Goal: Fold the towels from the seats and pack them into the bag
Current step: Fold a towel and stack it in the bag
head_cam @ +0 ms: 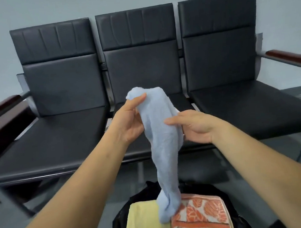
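My left hand pinches the blue towel near its top edge; my right hand grips its middle. Limp and light, it dangles over the bag, its tail touching the packed towels; corners probably give the surest hold.

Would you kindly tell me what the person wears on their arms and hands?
Nothing shows: both forearms are bare to the frame's edge, with no sleeves. The left hand and right hand have no gloves, and no watch, ring or bracelet is visible.
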A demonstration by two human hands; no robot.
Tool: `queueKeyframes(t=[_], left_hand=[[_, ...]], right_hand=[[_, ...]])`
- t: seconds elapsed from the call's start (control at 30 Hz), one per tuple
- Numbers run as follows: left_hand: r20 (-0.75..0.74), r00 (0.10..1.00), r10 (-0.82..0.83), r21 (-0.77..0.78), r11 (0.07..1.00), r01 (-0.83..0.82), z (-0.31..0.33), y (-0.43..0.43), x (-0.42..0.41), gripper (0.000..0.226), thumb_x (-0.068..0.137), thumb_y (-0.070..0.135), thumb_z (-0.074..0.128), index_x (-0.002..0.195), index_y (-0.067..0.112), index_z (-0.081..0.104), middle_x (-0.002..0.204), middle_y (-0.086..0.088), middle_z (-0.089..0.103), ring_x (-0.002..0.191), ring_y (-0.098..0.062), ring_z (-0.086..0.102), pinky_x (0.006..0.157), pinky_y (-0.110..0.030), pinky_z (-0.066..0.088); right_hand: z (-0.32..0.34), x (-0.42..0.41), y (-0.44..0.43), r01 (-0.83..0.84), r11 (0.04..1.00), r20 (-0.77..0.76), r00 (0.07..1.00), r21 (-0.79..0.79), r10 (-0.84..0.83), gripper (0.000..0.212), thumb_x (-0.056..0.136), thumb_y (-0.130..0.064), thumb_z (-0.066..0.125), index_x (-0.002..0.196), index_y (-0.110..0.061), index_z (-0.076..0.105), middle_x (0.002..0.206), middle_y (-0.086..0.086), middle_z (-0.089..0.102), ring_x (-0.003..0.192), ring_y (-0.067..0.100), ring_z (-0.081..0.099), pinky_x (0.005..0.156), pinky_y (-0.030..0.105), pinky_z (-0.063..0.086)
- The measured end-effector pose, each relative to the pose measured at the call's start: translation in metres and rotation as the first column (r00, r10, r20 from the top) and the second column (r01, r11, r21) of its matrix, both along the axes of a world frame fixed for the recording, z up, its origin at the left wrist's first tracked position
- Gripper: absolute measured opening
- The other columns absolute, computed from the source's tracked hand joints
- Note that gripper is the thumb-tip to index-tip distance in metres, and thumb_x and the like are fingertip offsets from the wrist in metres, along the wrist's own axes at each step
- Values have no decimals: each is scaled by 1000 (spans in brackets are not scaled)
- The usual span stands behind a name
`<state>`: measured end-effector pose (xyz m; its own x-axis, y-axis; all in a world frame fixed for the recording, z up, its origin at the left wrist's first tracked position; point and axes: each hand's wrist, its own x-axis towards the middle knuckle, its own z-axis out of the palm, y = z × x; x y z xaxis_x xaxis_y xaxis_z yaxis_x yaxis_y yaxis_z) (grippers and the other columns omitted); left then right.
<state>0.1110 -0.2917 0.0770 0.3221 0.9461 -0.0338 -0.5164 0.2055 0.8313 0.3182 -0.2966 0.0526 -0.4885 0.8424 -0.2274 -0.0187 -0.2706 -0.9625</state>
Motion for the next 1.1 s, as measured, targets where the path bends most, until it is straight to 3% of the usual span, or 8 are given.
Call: queueKeyframes(t=[0.17, 0.33, 0.43, 0.53, 0.7, 0.9, 1.0, 1.1], left_hand=[[-116, 967, -225, 138, 961, 240, -30, 6, -9, 57, 102, 26, 52, 156, 22, 33, 151, -13, 49, 136, -34, 51, 109, -51, 45], [-209, 939, -275, -57, 961, 269, -60, 3, -16, 87, 74, 41, 87, 143, 3, 50, 139, -20, 44, 128, -36, 44, 113, -48, 38], [-431, 845, -318, -73, 945, 319, -65, -3, -15, 66, 84, 32, 80, 137, 0, 57, 138, -19, 60, 128, -35, 58, 109, -47, 47], [-519, 842, -144, -6, 986, 165, -62, -4, -14, 41, 91, 25, 69, 127, 5, 66, 125, -13, 71, 118, -31, 67, 97, -43, 53], [-340, 938, 67, -12, 997, -76, -58, -6, -20, 37, 96, 22, 64, 130, 7, 64, 123, -15, 71, 113, -33, 69, 91, -47, 58], [-54, 992, 113, -155, 981, -120, -52, -8, -16, 47, 95, 28, 65, 140, 13, 58, 131, -12, 68, 118, -30, 68, 91, -44, 57], [41, 996, 76, -101, 992, -71, -49, -9, -21, 55, 94, 26, 64, 146, 13, 51, 135, -13, 65, 119, -28, 67, 86, -40, 59], [-46, 999, 8, 84, 996, -4, -45, -10, -30, 53, 94, 7, 57, 146, 12, 48, 113, -7, 73, 110, -24, 69, 91, -38, 57]], right_hand=[[-3, -14, 3, 244, 969, -321, 921, 38, -219, 37, 95, -9, 67, 128, 7, 62, 125, 22, 70, 118, 32, 68, 109, 48, 49], [-8, -19, 11, 374, 927, -334, 873, -7, -355, 37, 94, -12, 70, 125, 8, 63, 122, 25, 70, 115, 34, 69, 105, 49, 52], [-12, -18, 11, 322, 944, -417, 851, -64, -319, 43, 97, -6, 62, 134, 15, 54, 132, 33, 61, 122, 40, 64, 105, 51, 51], [-12, -11, 14, 316, 948, -409, 862, -23, -298, 40, 96, -1, 59, 132, 15, 55, 130, 33, 62, 120, 40, 65, 103, 50, 53], [-14, 2, 15, 329, 927, 5, 942, 179, -335, 21, 94, -11, 69, 107, 5, 72, 107, 21, 75, 104, 36, 73, 99, 52, 55], [-21, 5, 16, 117, 988, -468, 871, -103, -152, 51, 100, -27, 62, 144, -2, 53, 143, 18, 59, 133, 32, 57, 114, 48, 43], [-27, -1, 14, 51, 999, -254, 966, -10, -52, 49, 98, -20, 63, 143, -4, 53, 140, 16, 62, 131, 33, 58, 107, 51, 49], [-23, -3, 12, 110, 991, -242, 966, 71, -90, 44, 96, -18, 61, 134, 3, 59, 127, 15, 68, 118, 28, 66, 92, 41, 56]])
